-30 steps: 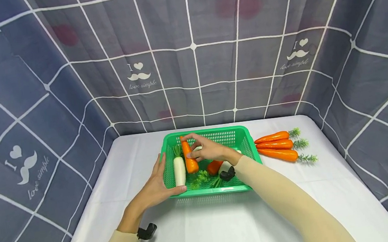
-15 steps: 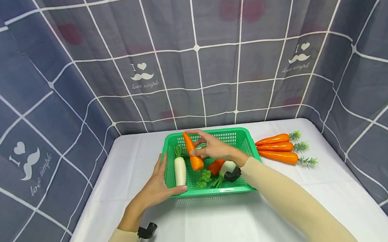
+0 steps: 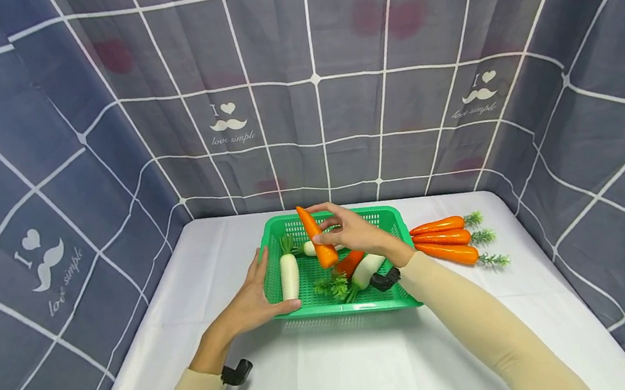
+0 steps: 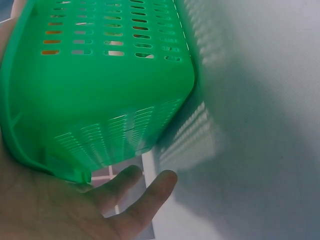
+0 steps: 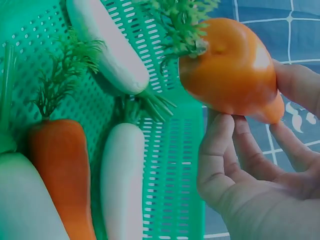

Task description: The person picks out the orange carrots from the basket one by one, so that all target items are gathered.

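Observation:
My right hand [image 3: 355, 227] pinches an orange carrot [image 3: 317, 238] between thumb and fingers, lifted above the green plastic basket [image 3: 337, 310]. In the right wrist view, the carrot's leafy top [image 5: 182, 22] points away from the palm. My left hand [image 3: 252, 301] rests on the basket's left front corner, thumb along the front rim and straight fingers on the left side. Inside the basket lie a white radish [image 3: 290, 278] at the left, another radish [image 3: 309, 249] behind the held carrot, a second carrot [image 3: 349, 263], and a radish [image 3: 368, 269] partly hidden by the right wrist.
Three carrots with leafy tops, including the front carrot [image 3: 448, 253], lie side by side on the white tabletop [image 3: 344, 371], right of the basket. A dark checked curtain [image 3: 280, 115] encloses the back and sides. Each wrist wears a black camera [image 3: 237, 373].
My right hand has raised the carrot and carried it rightward, away from the left radish, tilting it more. The left hand stays on the basket corner.

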A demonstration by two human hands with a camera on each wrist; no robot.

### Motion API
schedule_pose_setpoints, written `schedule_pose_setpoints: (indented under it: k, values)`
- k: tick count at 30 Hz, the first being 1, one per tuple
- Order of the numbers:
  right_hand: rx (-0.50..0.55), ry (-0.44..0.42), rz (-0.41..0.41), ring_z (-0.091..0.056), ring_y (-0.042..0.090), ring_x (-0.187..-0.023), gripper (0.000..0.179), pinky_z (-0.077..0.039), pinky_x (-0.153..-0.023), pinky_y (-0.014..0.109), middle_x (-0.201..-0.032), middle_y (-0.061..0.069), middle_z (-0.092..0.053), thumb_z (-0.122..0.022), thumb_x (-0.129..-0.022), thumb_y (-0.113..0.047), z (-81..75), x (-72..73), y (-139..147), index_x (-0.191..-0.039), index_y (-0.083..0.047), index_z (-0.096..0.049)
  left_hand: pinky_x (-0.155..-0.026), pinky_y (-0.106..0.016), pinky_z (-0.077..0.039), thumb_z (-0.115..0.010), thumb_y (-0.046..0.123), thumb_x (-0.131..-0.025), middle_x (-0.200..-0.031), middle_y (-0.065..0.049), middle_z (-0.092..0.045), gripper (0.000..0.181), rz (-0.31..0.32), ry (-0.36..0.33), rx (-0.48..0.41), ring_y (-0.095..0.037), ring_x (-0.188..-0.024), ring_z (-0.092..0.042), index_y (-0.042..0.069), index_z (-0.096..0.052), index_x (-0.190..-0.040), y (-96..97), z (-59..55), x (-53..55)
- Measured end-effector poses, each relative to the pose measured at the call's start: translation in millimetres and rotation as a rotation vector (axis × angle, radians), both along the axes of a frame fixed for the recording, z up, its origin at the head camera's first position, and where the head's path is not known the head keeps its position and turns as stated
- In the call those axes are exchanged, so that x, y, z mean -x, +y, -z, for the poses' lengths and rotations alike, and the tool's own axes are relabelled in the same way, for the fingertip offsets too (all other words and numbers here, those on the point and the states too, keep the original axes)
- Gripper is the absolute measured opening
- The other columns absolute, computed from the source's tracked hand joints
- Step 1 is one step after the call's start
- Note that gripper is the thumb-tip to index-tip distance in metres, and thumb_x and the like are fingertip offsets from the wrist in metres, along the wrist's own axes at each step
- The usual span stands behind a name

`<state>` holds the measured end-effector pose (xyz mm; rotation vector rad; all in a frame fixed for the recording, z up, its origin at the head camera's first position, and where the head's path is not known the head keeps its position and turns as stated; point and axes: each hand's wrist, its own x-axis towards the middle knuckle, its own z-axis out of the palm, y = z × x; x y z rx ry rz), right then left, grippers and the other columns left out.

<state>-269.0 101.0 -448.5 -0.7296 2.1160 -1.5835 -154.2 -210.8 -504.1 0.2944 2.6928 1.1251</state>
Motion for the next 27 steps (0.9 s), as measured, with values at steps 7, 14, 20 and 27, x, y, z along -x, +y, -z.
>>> schedule_pose_setpoints:
  k: [7,14,20,27]
  values:
    - [-0.017,0.021,0.033,-0.083,0.03,-0.117,0.066,-0.067,-0.108,0.059,-0.137,0.017,-0.08,-0.084,-0.11,-0.028,-7.4,-2.0,10.4,-0.169,-0.032,-0.054,-0.134,-0.081,-0.037,-0.092,0.072,-0.091,-0.197,-0.016,0.016,0.149,0.001,0.006,-0.002,-0.058,-0.179,-0.02,0.03,0.013,-0.188,-1.2,0.0,-1.3]
    - [-0.082,0.088,0.058,-0.082,0.029,-0.119,0.062,-0.068,-0.097,0.045,-0.139,0.017,-0.082,-0.084,-0.111,-0.03,-14.5,-5.2,25.5,-0.167,-0.033,-0.059,-0.133,-0.082,-0.038,-0.093,0.066,-0.093,-0.197,-0.017,0.015,0.147,0.002,0.016,0.0,-0.059,-0.178,-0.021,0.029,0.012,-0.189,-0.8,0.3,-0.6]
    - [-0.111,0.166,0.071,-0.079,0.029,-0.126,0.059,-0.066,-0.1,0.044,-0.136,0.014,-0.084,-0.085,-0.11,-0.031,-20.3,-7.1,38.6,-0.165,-0.034,-0.062,-0.132,-0.079,-0.042,-0.091,0.068,-0.093,-0.197,-0.011,0.019,0.145,-0.001,0.042,0.032,-0.058,-0.177,-0.026,0.028,0.009,-0.189,-1.3,1.9,-0.2]
    - [-0.159,0.183,0.104,-0.078,0.028,-0.127,0.059,-0.066,-0.102,0.046,-0.135,0.008,-0.083,-0.085,-0.11,-0.035,-25.3,-11.5,57.0,-0.165,-0.039,-0.062,-0.104,-0.071,-0.064,-0.083,0.079,-0.095,-0.196,0.005,0.024,0.141,-0.023,0.083,0.143,-0.056,-0.163,-0.054,0.027,0.008,-0.189,0.6,-0.6,-2.3]
